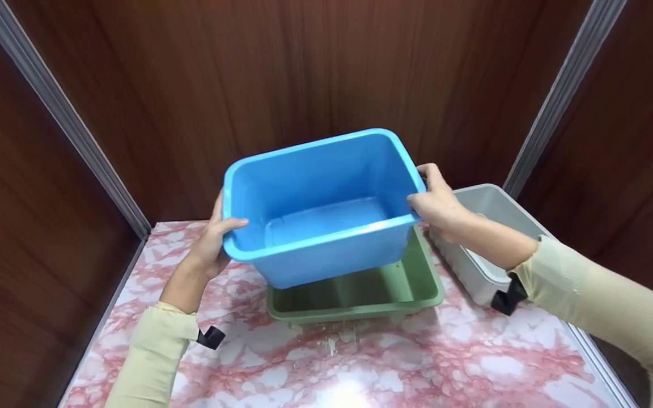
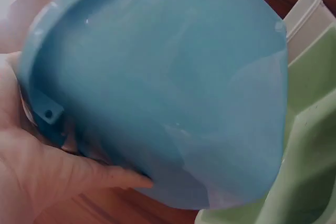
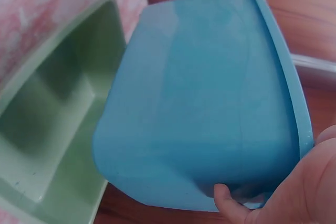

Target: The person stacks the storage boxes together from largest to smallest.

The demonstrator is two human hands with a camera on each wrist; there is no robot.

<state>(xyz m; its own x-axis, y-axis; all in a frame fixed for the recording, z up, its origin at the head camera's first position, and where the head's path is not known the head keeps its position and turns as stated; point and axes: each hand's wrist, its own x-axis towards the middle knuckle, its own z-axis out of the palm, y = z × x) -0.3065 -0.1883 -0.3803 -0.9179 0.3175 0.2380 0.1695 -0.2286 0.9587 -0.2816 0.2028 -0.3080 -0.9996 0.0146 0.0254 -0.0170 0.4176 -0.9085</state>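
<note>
A blue plastic bin is held up in the air, tilted, its right end higher and its opening toward the head camera. My left hand grips its left end, thumb over the rim. At the other end my right hand grips the rim. Below the blue bin a green bin stands on the table, partly covered by it in the head view. The left wrist view shows the blue bin's outer wall beside my left fingers. In the right wrist view, the green bin lies apart from the blue one.
A light grey bin stands right of the green one, partly behind my right forearm. Wet spots mark the pink-and-white marbled tabletop in front. Brown wood-look panels with metal edge strips enclose the back and sides.
</note>
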